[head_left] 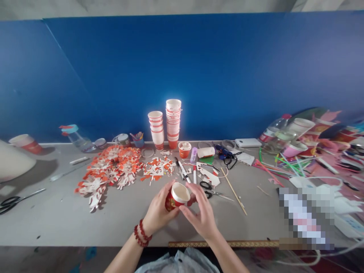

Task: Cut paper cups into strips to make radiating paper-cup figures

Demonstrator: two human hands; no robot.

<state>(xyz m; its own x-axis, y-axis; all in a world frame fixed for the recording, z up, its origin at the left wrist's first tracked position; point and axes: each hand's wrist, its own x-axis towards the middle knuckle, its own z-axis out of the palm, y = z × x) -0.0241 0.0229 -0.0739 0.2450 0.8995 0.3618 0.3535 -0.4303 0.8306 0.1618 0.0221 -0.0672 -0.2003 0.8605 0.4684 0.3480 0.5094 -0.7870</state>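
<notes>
A red paper cup [171,201] with a white rim is held above the grey table near its front edge, its mouth tilted up toward me. My left hand [158,208], with a red beaded bracelet at the wrist, wraps round the cup's left side. From the right, my right hand [202,214] curves round the cup, thumb low at its front and fingers by the rim. Just right of that hand lie black-handled scissors [209,188]. Beyond the cup are marker pens [183,170] and loose orange and white paper scraps [157,168].
Two stacks of paper cups [173,125] stand against the blue partition [182,57]. Orange and white paper cutouts [113,167] pile up at left. A wooden stick [234,192] lies at right, before pipe cleaners, cups and a power strip [348,223]. More scissors [14,203] lie far left.
</notes>
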